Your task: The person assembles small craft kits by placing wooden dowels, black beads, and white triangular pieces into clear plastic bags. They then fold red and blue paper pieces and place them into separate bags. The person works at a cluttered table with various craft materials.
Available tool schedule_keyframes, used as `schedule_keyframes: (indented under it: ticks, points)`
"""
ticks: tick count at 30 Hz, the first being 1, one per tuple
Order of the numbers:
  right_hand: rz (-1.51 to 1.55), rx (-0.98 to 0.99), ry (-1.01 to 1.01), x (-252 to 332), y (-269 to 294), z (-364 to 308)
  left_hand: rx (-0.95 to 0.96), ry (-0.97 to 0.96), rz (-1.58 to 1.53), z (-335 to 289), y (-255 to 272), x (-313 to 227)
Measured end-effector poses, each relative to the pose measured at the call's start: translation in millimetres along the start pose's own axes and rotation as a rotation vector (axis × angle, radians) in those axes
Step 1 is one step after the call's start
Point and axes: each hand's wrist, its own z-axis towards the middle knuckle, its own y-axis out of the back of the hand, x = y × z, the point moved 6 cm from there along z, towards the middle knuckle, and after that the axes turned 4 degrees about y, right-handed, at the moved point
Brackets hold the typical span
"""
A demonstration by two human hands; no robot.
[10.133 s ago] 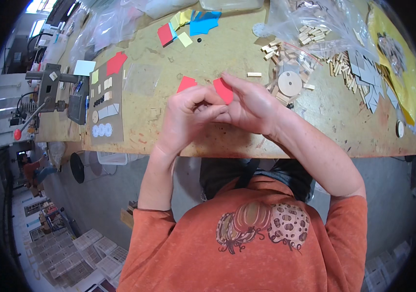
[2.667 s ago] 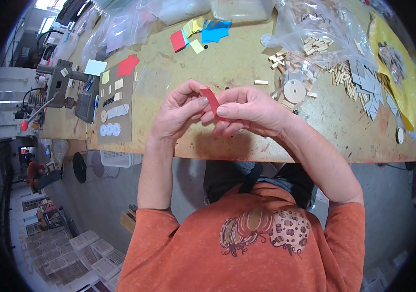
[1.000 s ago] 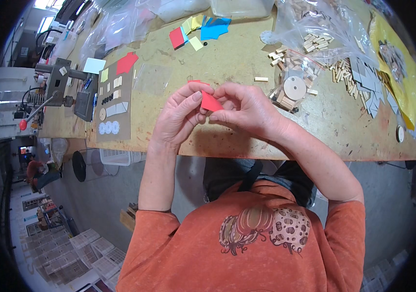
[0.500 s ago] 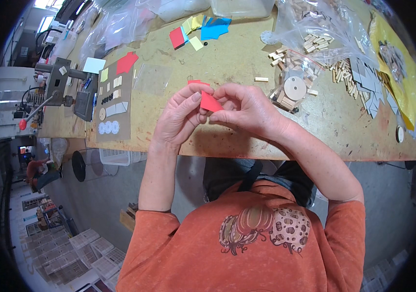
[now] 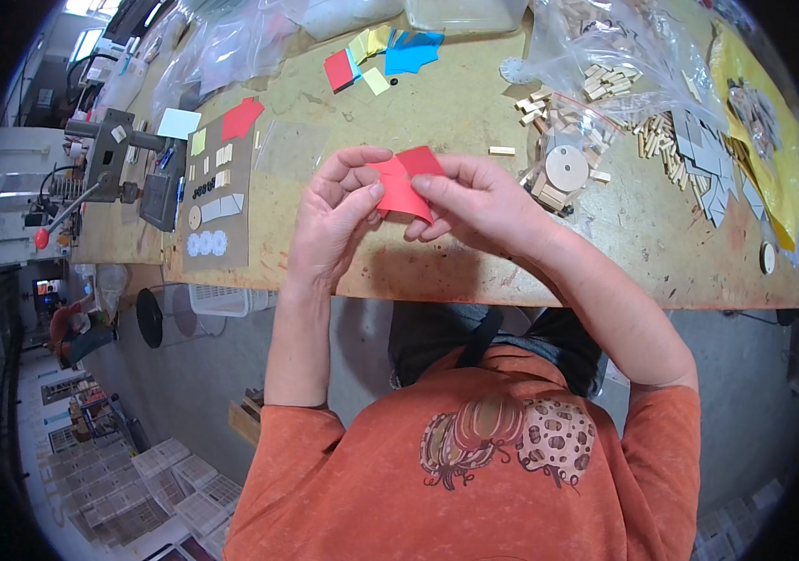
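Between my two hands, above the near part of the table, is a piece of red paper or thin card (image 5: pixel 404 194), bent across its middle with one darker upper part. My left hand (image 5: pixel 342 201) pinches its left side between thumb and fingers. From the right, my right hand (image 5: pixel 479 201) grips it with the thumb on the face and the fingers behind. Whether it is one sheet or more, I cannot tell. To the left, a grey board (image 5: pixel 236 210) carries another red piece (image 5: pixel 242 119), small wooden sticks, black bits, white cards and white toothed discs.
Blue cards (image 5: pixel 413 54) and yellow ones lie at the back. On the right are a bag of wooden parts with a wooden disc (image 5: pixel 567 169), loose wooden sticks (image 5: pixel 658 142), grey cards (image 5: pixel 703 159) and a yellow bag (image 5: pixel 750 84). A lever press (image 5: pixel 119 140) stands left.
The red piece has been opened out and turned, so more of its face shows. My right thumb has moved up onto it; my left hand has shifted slightly left.
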Motion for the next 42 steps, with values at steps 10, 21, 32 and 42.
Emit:
schedule_keyframes:
  ticks: [10,21,32,42]
  points:
    - [0.109,-0.263,0.070,6.6,23.3,2.7,-0.260,-0.159,0.294,-5.9,42.4,-18.6]
    - [-0.381,-0.393,0.223,19.9,20.1,-2.4,-0.473,-0.141,1.320,-11.3,15.1,-20.1]
    - [-0.930,-0.433,0.643,42.5,5.9,-15.6,-0.305,-0.165,1.393,6.1,5.2,-15.3]
    - [-0.930,-0.369,0.563,37.6,2.2,-14.1,-0.293,-0.152,1.226,12.1,8.5,-11.3]
